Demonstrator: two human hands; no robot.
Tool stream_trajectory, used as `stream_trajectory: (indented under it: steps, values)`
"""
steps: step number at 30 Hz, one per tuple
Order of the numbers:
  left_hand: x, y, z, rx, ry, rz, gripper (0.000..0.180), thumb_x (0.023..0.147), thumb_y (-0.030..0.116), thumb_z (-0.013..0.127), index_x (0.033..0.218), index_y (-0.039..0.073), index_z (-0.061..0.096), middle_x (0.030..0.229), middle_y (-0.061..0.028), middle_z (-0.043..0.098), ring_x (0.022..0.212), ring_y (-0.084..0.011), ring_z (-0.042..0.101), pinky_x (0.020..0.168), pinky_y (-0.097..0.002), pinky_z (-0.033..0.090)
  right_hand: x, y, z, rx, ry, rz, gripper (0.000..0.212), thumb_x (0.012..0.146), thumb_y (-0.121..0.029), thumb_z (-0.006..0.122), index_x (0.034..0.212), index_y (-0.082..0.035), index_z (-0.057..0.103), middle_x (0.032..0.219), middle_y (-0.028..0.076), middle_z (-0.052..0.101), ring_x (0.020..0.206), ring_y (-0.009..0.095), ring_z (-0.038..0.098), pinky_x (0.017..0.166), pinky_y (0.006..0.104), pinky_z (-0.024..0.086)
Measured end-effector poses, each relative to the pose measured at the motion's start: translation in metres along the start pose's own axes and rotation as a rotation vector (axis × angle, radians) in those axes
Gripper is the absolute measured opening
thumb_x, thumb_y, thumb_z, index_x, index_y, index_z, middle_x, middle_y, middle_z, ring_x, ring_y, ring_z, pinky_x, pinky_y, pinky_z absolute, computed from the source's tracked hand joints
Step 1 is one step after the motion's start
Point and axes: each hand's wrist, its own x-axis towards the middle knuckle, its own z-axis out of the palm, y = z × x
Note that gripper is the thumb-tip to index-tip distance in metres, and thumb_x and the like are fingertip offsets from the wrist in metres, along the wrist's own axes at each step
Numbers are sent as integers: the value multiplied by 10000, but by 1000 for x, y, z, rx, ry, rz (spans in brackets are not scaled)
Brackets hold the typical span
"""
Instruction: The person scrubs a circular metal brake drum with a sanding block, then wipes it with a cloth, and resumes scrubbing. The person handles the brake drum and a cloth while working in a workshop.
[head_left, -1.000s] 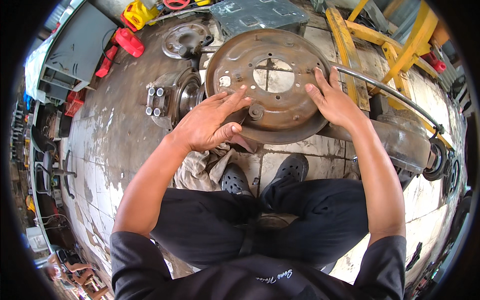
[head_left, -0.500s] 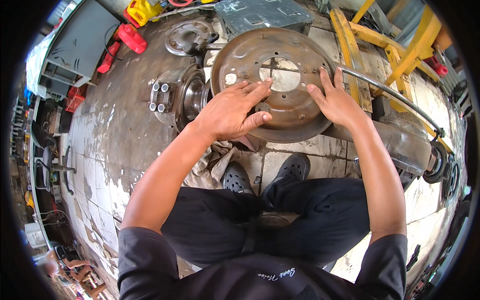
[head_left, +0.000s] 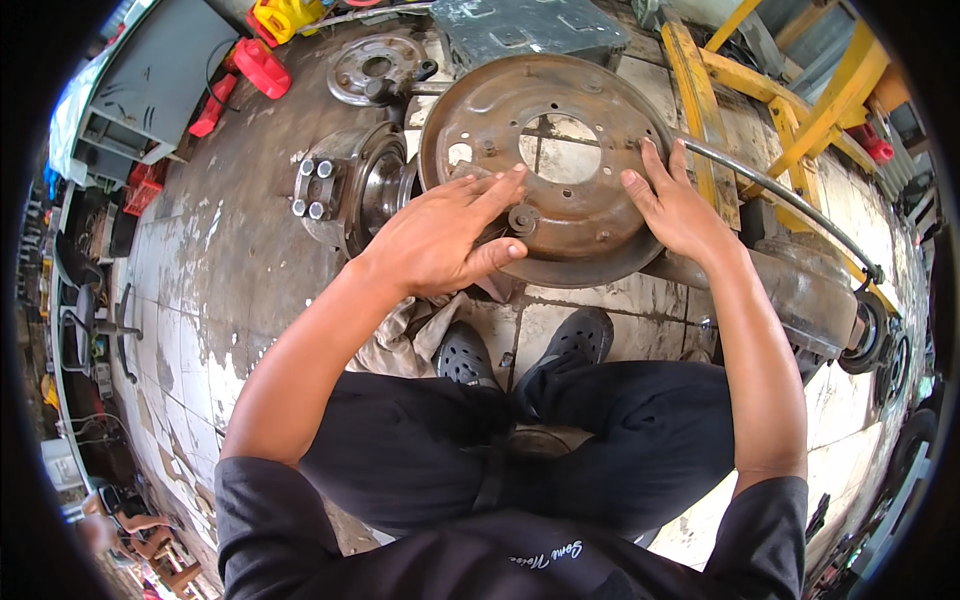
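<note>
A round, brown metal brake backing plate [head_left: 575,235] with a large middle hole and several smaller holes is in front of me. My left hand [head_left: 445,230] is over its left edge, palm down, fingers out and thumb apart; nothing shows in its grasp, and whether it touches the plate I cannot tell. Spread fingers of my right hand [head_left: 680,205] rest at the plate's right rim. Just left of my left hand, a machined metal hub part [head_left: 345,195] carries several shiny bolts. To the right extends a heavy axle housing [head_left: 800,285].
A long metal rod [head_left: 780,185] runs right from behind the plate. Beyond stand a dark green metal box [head_left: 530,30] and a yellow frame [head_left: 695,110]. A smaller round plate [head_left: 375,70] lies at the back left. Cloth [head_left: 405,340] lies near my feet.
My left hand has drawn back left and slightly toward me, uncovering more of the plate's left side. My right hand stays almost in place at the right rim.
</note>
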Motion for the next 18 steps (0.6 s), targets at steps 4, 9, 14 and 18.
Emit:
stream_trajectory:
  steps: [4,9,14,18]
  values:
    - [10,-2,2,68,28,-64,807,1005,601,407,1538,6,293,1469,-152,518,1371,-452,418,1165,-487,334,-3,-22,-4,-55,-57,73,849,984,-713,295,1607,-148,176,1624,326,-2,1384,520,373,1156,487,352]
    - [1,8,7,191,-8,1,797,1014,576,407,1524,-27,296,1488,-242,458,1375,-427,420,1172,-505,313,0,-1,0,-11,-15,5,847,982,-720,276,1611,-165,159,1629,313,-3,1379,528,378,1149,493,364]
    - [9,4,6,194,11,-92,812,1009,579,405,1506,-57,306,1495,-261,439,1401,-416,392,1189,-494,285,-1,-15,0,-60,-37,38,852,981,-724,265,1612,-163,151,1629,314,-5,1374,532,384,1145,492,371]
    - [2,7,8,203,0,-47,835,1001,595,411,1509,-57,298,1502,-258,432,1412,-419,377,1194,-494,273,-1,-5,0,-25,-37,11,861,977,-731,264,1613,-163,144,1629,312,-1,1366,543,388,1143,494,375]
